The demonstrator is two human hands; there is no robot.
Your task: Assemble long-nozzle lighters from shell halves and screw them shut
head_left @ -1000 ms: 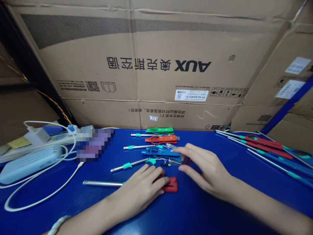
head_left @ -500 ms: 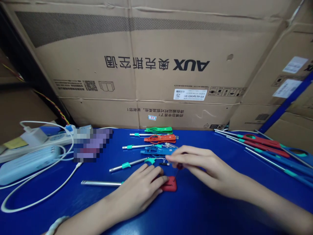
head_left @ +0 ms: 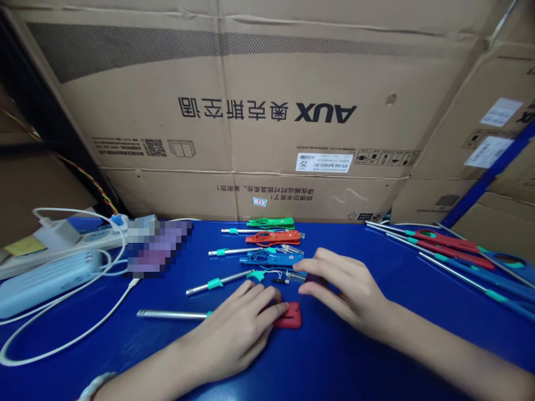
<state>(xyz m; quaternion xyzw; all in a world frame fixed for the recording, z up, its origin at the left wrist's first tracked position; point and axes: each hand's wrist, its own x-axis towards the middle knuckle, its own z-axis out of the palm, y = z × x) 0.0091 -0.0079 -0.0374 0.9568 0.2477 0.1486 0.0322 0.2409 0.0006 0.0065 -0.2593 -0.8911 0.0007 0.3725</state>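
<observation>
My left hand (head_left: 246, 320) lies over a red lighter-like handle (head_left: 292, 316), its fingers pressing it to the table. From under that hand a metal tube (head_left: 171, 315) with a teal collar sticks out to the left. My right hand (head_left: 349, 284) is just above and to the right of the red end. Its thumb and fingers are around the dark red grip of a small screwdriver (head_left: 314, 280); its tip is hard to make out. Close behind are a blue plastic shell (head_left: 271, 258), a red shell (head_left: 273, 238) and a green shell (head_left: 271, 223).
Tubes with teal parts (head_left: 215, 283) lie beside the shells. Long red and blue lighters (head_left: 451, 242) are at the right. A power strip (head_left: 96, 236), a light-blue power bank (head_left: 50, 278) and white cables fill the left. A big cardboard box (head_left: 251, 67) stands behind.
The fingers of my right hand have loosened and spread round the screwdriver grip, and that hand has turned slightly. My left hand stays on the red handle.
</observation>
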